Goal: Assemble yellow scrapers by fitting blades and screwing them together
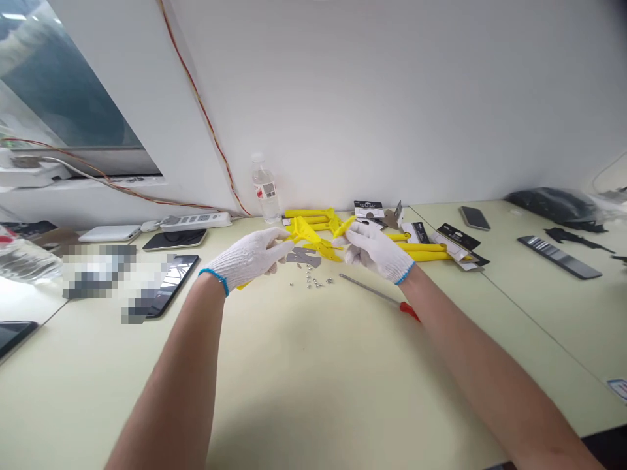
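A gloved left hand [255, 253] pinches a yellow plastic part [306, 232] above the worktop [313, 385], while the fingers of the right hand [372, 247] grip a yellow piece [344, 226] just beside it; whether the two join is unclear from here. Below lie loose screws [309, 279], near a red-handled screwdriver [377, 293].

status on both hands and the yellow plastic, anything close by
Left hand, right hand: gloved, both holding yellow plastic. Small metal pieces, red-handled screwdriver close by on table.

Items near far edge of table [304, 391]
Clear bottle [266, 192]: upright. White power strip [196, 220]: left of bottle. Dark phone [475, 218]: right of bottle.
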The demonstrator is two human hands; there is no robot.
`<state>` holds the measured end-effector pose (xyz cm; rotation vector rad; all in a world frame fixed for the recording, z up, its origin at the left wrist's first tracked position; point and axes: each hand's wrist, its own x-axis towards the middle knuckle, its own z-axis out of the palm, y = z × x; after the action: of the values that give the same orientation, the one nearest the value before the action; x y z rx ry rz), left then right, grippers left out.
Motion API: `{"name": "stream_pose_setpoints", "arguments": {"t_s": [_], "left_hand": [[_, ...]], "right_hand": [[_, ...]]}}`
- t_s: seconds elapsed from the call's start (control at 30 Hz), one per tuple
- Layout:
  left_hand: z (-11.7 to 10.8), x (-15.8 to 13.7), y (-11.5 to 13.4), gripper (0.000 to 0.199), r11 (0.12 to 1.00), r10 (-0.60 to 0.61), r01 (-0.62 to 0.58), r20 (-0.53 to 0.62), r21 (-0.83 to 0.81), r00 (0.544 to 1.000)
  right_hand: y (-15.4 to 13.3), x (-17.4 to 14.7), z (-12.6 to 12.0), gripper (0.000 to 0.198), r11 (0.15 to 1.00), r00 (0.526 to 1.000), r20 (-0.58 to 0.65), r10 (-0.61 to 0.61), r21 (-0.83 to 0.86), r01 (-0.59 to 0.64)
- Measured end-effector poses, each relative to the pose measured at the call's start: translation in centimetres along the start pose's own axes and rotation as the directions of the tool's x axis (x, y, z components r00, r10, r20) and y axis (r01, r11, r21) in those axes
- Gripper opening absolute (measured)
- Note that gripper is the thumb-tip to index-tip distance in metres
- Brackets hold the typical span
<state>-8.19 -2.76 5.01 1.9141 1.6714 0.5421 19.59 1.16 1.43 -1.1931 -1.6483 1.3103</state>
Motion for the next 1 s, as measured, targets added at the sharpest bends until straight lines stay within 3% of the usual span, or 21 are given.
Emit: {"name": "stream_pose_setpoints", "arguments": {"t_s": [0.17,0.33,0.53,0.67,0.77,0.83,0.9,1.0], "left_hand": [[2.5,0.2,1.9,0.042,0.996,0.074,-0.082,0.165,0.046,0.984],[5.4,0.5,2.2,0.044,0.973,0.142,-0.179,0.234,0.143,0.962],[7.3,1.2,1.4,0.039,0.939,0.267,-0.293,0.153,0.179,0.951],[7.7,1.7,1.2,0.039,0.938,0.315,-0.326,0.103,0.121,0.943],[7.5,1.9,0.9,0.047,0.967,0.255,-0.254,0.061,-0.015,0.965],[7.2,2.1,0.8,0.057,0.965,0.191,-0.176,0.058,-0.192,0.980],[6.9,2.4,0.7,0.059,0.890,0.165,-0.140,0.020,-0.435,0.986],[6.4,2.8,0.6,0.051,0.691,0.118,-0.188,-0.148,-0.697,0.982]], "right_hand": [[1.7,-3.7,-1.1,0.044,0.998,0.997,-0.076,-0.002,-0.058,-0.002],[3.2,-4.8,-1.6,0.036,0.986,0.986,-0.167,-0.025,-0.168,-0.004],[3.6,-5.5,-2.0,0.033,0.962,0.981,-0.187,-0.051,-0.273,-0.002],[4.0,-6.0,-2.3,0.046,0.951,0.979,-0.189,-0.077,-0.309,0.015],[4.1,-6.2,-2.5,0.047,0.947,0.978,-0.192,-0.081,-0.320,0.016],[3.9,-6.3,-2.5,0.041,0.948,0.979,-0.189,-0.079,-0.319,0.015],[3.6,-6.4,-2.4,0.039,0.952,0.980,-0.182,-0.076,-0.307,0.016],[3.4,-6.8,-2.3,0.042,0.962,0.983,-0.170,-0.072,-0.271,0.024]]}}
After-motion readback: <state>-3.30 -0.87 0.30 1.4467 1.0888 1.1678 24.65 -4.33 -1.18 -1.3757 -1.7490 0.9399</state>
